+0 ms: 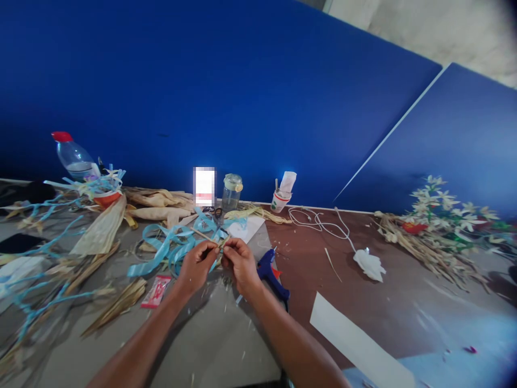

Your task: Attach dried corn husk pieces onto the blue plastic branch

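Observation:
Over the middle of the table, my left hand (198,263) and my right hand (241,262) meet fingertip to fingertip, both closed in a pinch. Between them is a thin straw-coloured stalk (203,235), which sticks out to the upper left; its inner end is largely hidden by the fingers. Loops of light blue ribbon (155,253) lie behind and left of my left hand. Just right of my right hand rests a blue glue gun (267,267). Behind the fingers is a sheet of white paper (251,228).
Dried husks (161,202) and blue-wrapped stems (48,310) cover the left side, with a red-capped bottle (75,156) behind. A lidded jar (231,193), a paper cup (280,200) and a white cable (319,220) line the blue partition (258,97). White artificial flowers (444,210) lie far right.

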A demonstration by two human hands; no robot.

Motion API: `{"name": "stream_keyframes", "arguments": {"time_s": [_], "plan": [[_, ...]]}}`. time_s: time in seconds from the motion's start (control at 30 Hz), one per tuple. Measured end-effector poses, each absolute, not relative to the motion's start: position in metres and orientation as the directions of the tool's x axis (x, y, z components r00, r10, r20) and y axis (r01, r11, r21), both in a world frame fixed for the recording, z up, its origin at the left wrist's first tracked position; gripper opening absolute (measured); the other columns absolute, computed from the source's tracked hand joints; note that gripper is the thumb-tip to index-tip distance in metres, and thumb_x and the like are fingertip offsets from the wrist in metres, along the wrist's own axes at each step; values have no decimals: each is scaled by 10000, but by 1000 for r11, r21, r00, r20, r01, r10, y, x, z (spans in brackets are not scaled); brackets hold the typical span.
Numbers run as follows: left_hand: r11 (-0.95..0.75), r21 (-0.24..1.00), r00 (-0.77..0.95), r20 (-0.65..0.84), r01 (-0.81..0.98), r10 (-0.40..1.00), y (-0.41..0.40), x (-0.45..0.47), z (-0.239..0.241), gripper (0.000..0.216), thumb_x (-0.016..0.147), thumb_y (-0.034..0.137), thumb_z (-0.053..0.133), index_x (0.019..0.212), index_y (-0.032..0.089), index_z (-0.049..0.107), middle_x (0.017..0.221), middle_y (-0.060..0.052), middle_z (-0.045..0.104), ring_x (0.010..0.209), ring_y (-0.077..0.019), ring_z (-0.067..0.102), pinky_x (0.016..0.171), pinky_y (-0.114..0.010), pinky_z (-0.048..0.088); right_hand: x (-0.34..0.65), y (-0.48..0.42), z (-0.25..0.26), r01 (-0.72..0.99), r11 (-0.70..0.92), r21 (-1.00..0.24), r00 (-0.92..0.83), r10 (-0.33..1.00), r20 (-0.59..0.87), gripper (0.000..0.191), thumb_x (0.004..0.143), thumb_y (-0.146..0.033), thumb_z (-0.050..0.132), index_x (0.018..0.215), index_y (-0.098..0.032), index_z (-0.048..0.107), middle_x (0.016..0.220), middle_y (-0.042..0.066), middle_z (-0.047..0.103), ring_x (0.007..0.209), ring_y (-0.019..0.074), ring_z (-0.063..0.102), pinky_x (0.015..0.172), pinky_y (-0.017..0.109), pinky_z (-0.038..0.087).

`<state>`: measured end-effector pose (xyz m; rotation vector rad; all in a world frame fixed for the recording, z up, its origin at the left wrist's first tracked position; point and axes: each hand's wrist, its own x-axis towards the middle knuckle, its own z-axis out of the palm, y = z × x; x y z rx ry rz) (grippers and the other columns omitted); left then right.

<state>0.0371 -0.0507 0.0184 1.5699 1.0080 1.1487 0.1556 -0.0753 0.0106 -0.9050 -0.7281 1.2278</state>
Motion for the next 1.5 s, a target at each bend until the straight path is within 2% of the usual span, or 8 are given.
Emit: {"name": "stream_keyframes", "arguments": {"time_s": [0.17,0.3,0.47,0.77,0.9,1.17,1.3,1.5], "plan": [[-205,977,160,194,53,968,-48,38,20,188,687,338,587,607,171,556,504,56,444,485,-89,374,466,-209,306,163,-78,12,-196,250,-948,383,910,160,111,709,-275,591,766,-187,552,567,-68,444,476,74,378,471,209,300],[-175,984,176,166,40,970,-49,38,20,193,670,348,592,614,166,563,513,52,456,499,-92,387,476,-213,312,163,-83,14,54,342,-938,364,868,337,80,786,-246,545,803,-182,590,690,-19,515,594,104,462,558,230,376],[-170,984,179,157,60,971,-48,37,19,187,646,345,603,616,162,582,541,37,495,529,-101,419,510,-222,342,163,-85,14,315,462,-829,248,803,542,162,838,-171,501,906,-196,645,831,30,580,760,142,544,679,255,434],[-172,983,244,150,70,958,-49,38,14,194,669,353,593,647,161,577,523,58,429,496,-85,349,476,-212,285,169,-81,15,391,517,-761,167,774,611,201,821,-114,505,879,-210,672,816,40,570,782,154,568,702,272,468],[-187,978,255,158,93,954,-50,38,15,194,679,355,587,643,166,568,528,54,434,504,-86,354,477,-209,290,171,-82,18,396,507,-766,159,783,601,162,813,-109,503,805,-197,639,808,40,554,795,160,555,718,283,464],[-220,968,262,183,120,948,-51,39,13,190,690,346,586,626,171,553,512,58,423,482,-85,346,462,-209,286,173,-79,12,488,464,-739,113,806,581,128,849,-143,447,806,-193,557,850,55,525,808,171,523,752,308,444],[-260,955,271,215,145,938,-50,39,10,155,708,305,570,635,169,556,521,57,438,489,-88,359,473,-209,299,172,-79,11,565,451,-691,96,796,598,148,895,-204,406,799,-195,518,846,62,497,801,180,503,725,309,431],[-302,938,278,248,173,928,-50,38,9,143,715,282,561,627,169,559,546,48,474,523,-96,398,502,-208,327,169,-81,12,601,455,-657,129,756,642,145,887,-180,411,772,-191,498,860,73,482,841,186,495,758,313,430]]}}
